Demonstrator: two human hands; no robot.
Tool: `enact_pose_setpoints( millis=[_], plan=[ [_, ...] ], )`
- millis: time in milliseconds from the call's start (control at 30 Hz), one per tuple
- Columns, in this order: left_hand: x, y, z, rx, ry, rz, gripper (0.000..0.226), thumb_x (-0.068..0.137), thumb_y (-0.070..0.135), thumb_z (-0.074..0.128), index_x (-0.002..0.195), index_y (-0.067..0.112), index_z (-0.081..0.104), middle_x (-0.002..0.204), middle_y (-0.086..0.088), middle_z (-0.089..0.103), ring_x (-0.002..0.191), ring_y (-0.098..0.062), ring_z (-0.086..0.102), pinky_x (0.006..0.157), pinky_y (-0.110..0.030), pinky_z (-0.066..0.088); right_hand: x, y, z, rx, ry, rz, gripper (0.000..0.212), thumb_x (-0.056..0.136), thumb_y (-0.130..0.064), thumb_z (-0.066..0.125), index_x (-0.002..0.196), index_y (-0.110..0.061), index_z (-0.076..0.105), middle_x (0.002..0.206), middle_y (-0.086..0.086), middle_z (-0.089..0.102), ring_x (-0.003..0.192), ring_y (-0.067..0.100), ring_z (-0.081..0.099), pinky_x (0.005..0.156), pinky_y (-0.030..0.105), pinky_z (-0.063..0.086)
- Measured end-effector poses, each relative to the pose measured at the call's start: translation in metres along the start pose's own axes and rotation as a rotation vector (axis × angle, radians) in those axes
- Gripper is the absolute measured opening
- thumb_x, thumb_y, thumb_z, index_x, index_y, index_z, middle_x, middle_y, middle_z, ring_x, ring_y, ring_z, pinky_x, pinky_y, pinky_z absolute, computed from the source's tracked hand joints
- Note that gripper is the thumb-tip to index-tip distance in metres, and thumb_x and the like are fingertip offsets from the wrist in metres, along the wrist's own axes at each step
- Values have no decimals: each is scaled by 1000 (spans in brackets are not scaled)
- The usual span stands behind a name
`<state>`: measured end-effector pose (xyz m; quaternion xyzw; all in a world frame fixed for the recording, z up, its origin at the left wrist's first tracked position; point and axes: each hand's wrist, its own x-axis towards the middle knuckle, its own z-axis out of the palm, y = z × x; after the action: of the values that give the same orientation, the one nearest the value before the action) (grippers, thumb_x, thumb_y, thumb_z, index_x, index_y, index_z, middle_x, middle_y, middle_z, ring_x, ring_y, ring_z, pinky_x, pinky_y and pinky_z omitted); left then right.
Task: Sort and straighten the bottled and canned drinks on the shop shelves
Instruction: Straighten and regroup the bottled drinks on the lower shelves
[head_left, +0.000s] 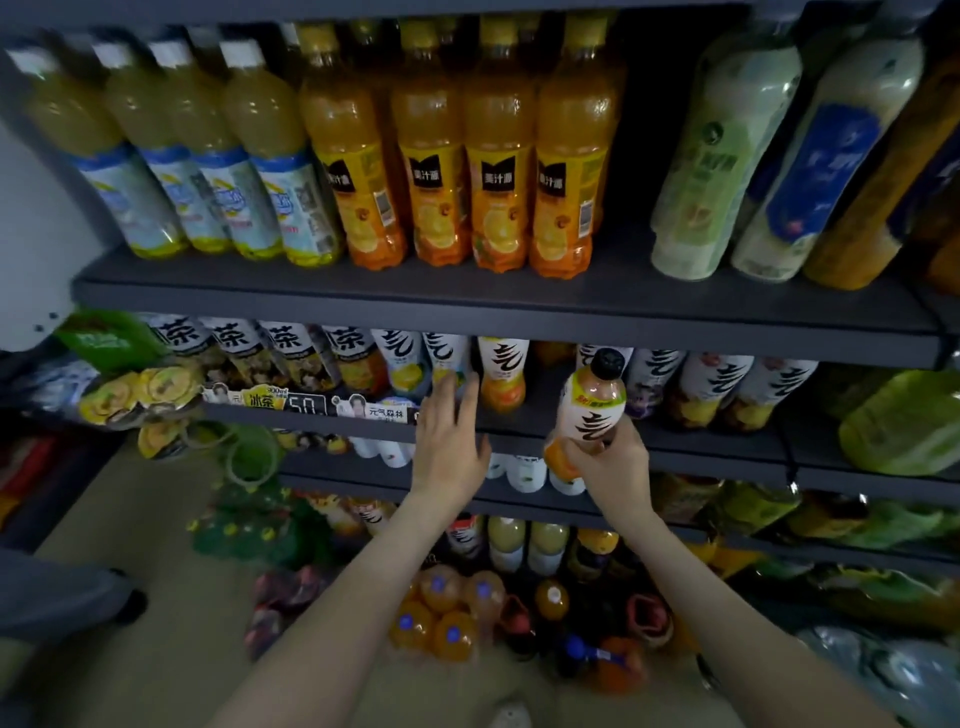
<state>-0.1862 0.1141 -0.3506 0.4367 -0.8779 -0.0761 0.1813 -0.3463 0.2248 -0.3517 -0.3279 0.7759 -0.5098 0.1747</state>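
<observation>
My right hand (613, 465) grips the lower part of a white-labelled bottle with a black cap (592, 402), holding it upright in front of the middle shelf (519, 410). My left hand (449, 436) reaches toward that shelf with straight fingers, its fingertips near a yellow-labelled bottle (408, 364) and just left of an orange-bottomed bottle (503, 371). A gap lies between that bottle and the ones on the right (719, 384). The upper shelf carries a row of orange juice bottles (498, 156) and pale yellow bottles (208, 156).
Tall bottles (727, 156) lean at the upper right. Iced tea bottles (280, 353) fill the middle shelf's left. Lower shelves hold more bottles (524, 545). Packs of orange drinks (447, 613) sit on the floor. A green and yellow bundle (140, 384) hangs at the left.
</observation>
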Motion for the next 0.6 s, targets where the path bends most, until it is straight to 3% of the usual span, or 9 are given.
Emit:
enact_pose_setpoints(
  millis=[133,267,467,600],
  plan=[
    [13,-17,31,75,113,80,83,81,24,70,149,12,22,152,-24,22,141,-39,16,112,-55,24,19,8,26,19,44,-7,55,71,-19,80,117,-5,53,107,9,59,100,20,58,78,29,48],
    [29,-23,61,104,189,104,88,79,32,72,149,16,22,153,-26,16,141,-43,15,111,-59,19,38,12,54,-8,130,-69,57,71,-21,78,119,-4,52,111,11,60,106,25,56,86,38,49],
    [53,-29,86,179,269,125,97,75,41,75,150,19,18,153,-25,12,141,-41,9,108,-60,10,61,11,87,-159,246,-99,68,79,-34,73,130,0,43,125,16,54,120,31,48,88,37,43],
    [59,-31,91,188,289,116,101,73,44,76,150,18,16,152,-26,13,140,-42,11,109,-59,10,61,16,100,-126,261,-88,70,85,-28,70,138,0,35,134,17,47,125,31,44,92,37,42]
  ],
)
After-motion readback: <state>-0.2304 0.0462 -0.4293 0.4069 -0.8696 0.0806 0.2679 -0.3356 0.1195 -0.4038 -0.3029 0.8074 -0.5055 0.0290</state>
